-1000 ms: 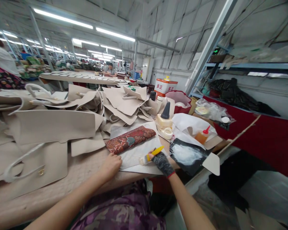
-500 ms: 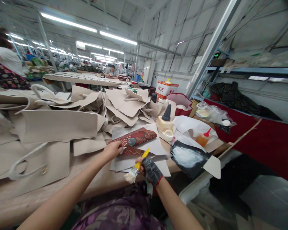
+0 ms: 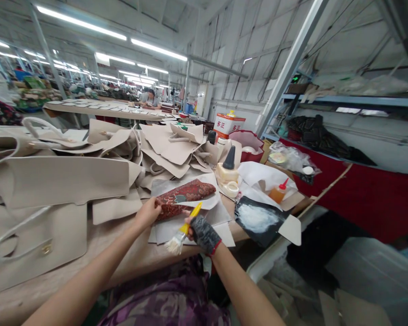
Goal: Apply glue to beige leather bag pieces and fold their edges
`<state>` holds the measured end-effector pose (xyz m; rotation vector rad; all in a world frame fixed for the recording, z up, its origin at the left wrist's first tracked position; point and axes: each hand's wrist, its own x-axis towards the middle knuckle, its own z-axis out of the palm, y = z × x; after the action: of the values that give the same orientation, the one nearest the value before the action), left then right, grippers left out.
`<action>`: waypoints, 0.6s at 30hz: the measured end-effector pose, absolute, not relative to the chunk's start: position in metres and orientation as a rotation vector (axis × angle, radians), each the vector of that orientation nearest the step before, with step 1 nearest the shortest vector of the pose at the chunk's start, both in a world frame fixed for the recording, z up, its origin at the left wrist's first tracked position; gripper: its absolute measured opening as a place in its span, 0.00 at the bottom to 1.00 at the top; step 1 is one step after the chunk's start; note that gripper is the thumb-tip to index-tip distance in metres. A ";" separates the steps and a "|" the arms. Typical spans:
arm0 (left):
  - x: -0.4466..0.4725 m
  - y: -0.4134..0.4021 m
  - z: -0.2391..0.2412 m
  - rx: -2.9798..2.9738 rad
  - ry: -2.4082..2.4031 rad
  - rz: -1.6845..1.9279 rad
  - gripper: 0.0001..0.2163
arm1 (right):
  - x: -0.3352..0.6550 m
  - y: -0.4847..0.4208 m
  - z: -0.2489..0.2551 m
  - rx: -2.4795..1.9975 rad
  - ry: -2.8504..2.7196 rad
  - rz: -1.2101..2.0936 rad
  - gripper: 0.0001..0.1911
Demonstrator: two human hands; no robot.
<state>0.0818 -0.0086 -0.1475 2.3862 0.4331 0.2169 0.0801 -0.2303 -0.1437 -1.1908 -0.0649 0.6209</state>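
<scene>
Bright fluorescent tubes (image 3: 81, 22) overhead, deep shadow beneath the table (image 3: 97, 242), wide-angle stretch at edges, soft far background.

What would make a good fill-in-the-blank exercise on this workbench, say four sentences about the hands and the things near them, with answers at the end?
The brush in the right hand has a ____ handle.
The left hand holds the patterned piece and, unlike the right, wears no ____.
The bottle of orange liquid has a ____ nozzle.
The white smear lies on a ____ sheet.

Missing words: yellow; glove; red; black.
</scene>
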 end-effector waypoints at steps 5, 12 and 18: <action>0.081 0.000 -0.150 2.360 0.482 0.182 0.03 | 0.122 -0.274 -0.142 -1.170 0.049 0.539 0.12; 0.080 0.005 -0.156 2.345 0.582 0.115 0.02 | 0.138 -0.353 -0.148 -1.189 0.103 0.114 0.15; 0.081 -0.002 -0.149 2.505 0.513 0.170 0.06 | 0.098 -0.265 -0.168 -1.596 -0.152 0.134 0.11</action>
<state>0.0811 -0.0023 -0.1486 2.5055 0.5129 0.1701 0.0977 -0.2653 -0.1679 -1.5963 -0.1522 0.1344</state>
